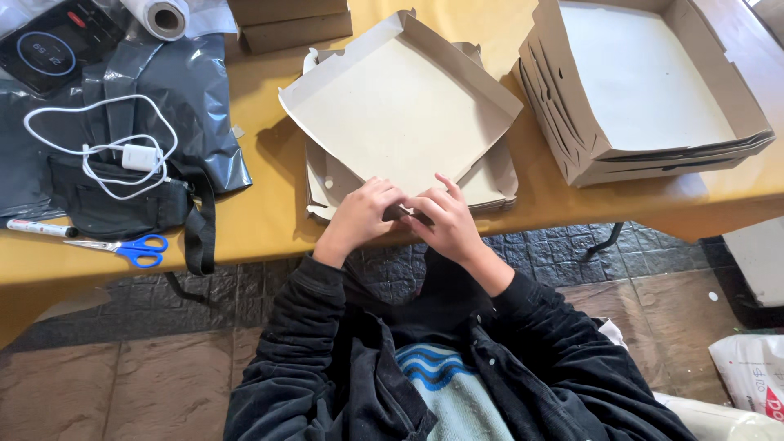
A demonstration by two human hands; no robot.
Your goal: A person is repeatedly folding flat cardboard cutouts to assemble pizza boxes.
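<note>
Hands, two, bare, at near edge of yellow counter (269, 220). Left hand (359, 216) and right hand (445, 220) side by side, fingertips meeting on near rim of flat cardboard box (400, 106). Grip of each: fingers curled and closed on box edge; exact pinch hidden under knuckles. Small dark shape between the two hands, not identifiable.

Box: open, shallow, tilted, walls partly raised, resting on short stack of similar flattened boxes (490, 184); lower layers mostly hidden.

Right of it: stack of folded open boxes (645, 90), top edge cut off by frame.

Far edge, cut off: closed brown cartons (290, 24).

Left side: grey plastic mailing bags (175, 90), white charger with coiled cable (139, 155), black pouch with strap (114, 204), blue-handled scissors (131, 247), marker pen (37, 228), roll of clear film (159, 15) partly out of view, dark device with round display (49, 49), cut off at corner.

Below: dark sleeves (302, 343), stone-pattern floor (147, 384), white bag (755, 371) at right edge, cut off.
</note>
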